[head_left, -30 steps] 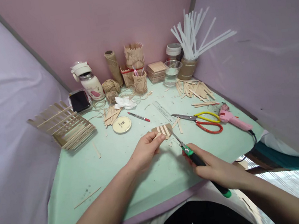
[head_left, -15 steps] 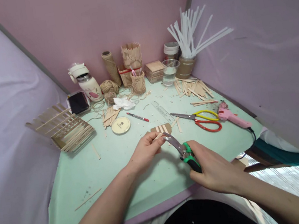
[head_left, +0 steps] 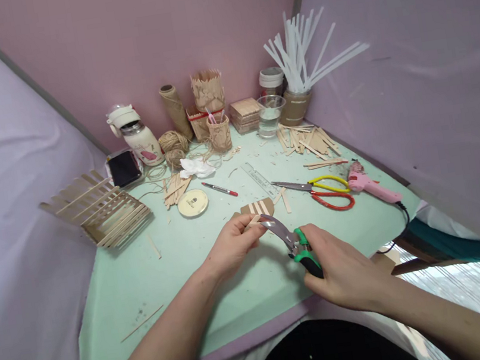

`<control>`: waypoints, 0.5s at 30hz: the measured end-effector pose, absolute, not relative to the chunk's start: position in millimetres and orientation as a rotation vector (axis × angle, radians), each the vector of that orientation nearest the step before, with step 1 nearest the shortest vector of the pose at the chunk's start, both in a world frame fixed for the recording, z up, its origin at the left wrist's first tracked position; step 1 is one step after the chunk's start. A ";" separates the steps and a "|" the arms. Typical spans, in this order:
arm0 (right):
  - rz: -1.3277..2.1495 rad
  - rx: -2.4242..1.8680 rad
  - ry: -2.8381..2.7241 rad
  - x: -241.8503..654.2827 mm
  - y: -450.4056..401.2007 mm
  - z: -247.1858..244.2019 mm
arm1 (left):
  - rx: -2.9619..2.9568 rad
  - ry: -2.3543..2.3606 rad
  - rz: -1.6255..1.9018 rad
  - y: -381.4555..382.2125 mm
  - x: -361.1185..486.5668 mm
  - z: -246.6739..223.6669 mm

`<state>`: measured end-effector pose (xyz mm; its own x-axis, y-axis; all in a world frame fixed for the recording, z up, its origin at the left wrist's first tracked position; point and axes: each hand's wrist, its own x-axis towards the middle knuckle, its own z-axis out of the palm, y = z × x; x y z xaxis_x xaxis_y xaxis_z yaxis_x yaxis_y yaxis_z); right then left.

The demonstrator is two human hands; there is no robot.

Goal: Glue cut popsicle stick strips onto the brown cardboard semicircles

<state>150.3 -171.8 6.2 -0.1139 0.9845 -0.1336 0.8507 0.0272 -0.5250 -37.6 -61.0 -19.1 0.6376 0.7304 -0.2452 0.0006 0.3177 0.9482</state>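
Observation:
Between the thumb and fingers of my left hand (head_left: 236, 242) is a small wooden craft stick (head_left: 254, 221), its end at the tips of the shears. My right hand (head_left: 341, 267) is wrapped round the green and black handles of the pruning shears (head_left: 298, 246). Their curved metal blades point left and meet the stick near my left fingertips. Just beyond lies a brown piece with pale strips across it (head_left: 258, 208), partly behind my left hand. Scissors (head_left: 312, 186) with one yellow and one red handle lie to the right of it.
A pink glue gun (head_left: 371, 183) with a black cord lies at the right edge. Loose sticks (head_left: 308, 140), a clear cup of water (head_left: 269, 120) and a jar of white glue sticks (head_left: 296, 108) stand behind. A slatted stick basket (head_left: 115, 222), round lid (head_left: 193, 202), marker (head_left: 220, 189) and ruler (head_left: 259, 180) lie around.
The view has shifted slightly. Both hands keep almost the same place, and the stick in my left hand shows a little more beside the blades.

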 end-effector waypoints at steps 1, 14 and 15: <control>0.721 -1.892 -2.040 150.7 -172.2 6.4 | 1.162 0.756 0.548 -60.8 -37.7 -19.5; 0.743 -1.946 -2.031 152.1 -173.5 1.4 | 1.161 0.790 0.542 -61.9 -36.4 -17.2; 0.760 -1.960 -2.018 152.1 -173.3 0.7 | 1.159 0.786 0.542 -61.8 -36.3 -17.4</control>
